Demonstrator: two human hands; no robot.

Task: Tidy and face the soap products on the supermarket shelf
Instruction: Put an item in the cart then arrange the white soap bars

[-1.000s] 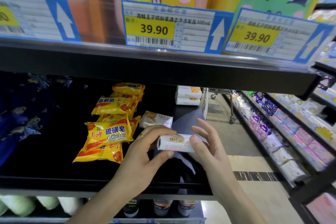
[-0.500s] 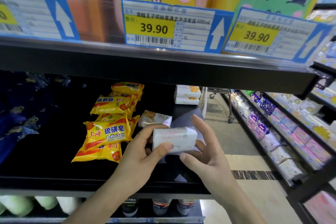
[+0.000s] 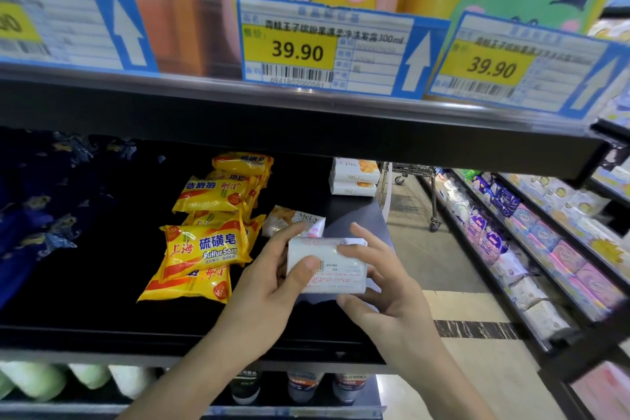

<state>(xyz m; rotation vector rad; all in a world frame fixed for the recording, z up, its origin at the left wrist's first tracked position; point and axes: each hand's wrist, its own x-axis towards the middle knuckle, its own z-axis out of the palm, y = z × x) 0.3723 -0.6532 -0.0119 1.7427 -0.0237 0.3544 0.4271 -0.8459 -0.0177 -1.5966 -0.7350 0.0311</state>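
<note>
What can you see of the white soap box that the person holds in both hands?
The white soap box is a small rectangular carton, cardboard by its look. The face turned to the camera bears fine red and dark print too small to read. It is held in the air before the black shelf, tilted slightly. The left hand grips its left end, thumb on the printed face; the right hand holds its right end, fingers over the top and bottom edges.
</note>
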